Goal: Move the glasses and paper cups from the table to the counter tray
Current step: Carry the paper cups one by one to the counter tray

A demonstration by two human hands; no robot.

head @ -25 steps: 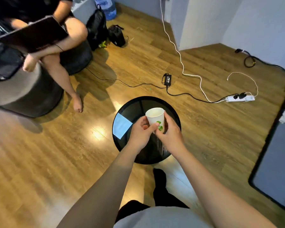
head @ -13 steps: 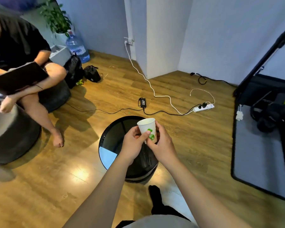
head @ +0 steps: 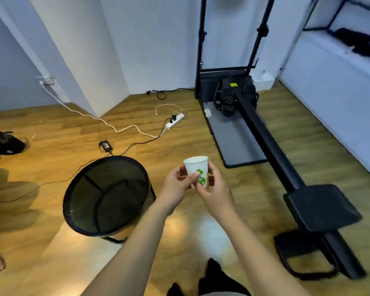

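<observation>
Head view: both my hands, left [head: 175, 186] and right [head: 215, 192], grip the cup [head: 197, 170] upright, clear of the worktop [head: 73, 189], for carrying.

— What can't you make out?
— The paper cup [head: 197, 170] base, hidden behind fingers [head: 193, 177]; its green print is partly covered.
— And at the edges?
— The black bag [head: 3, 144], cut off left.
</observation>
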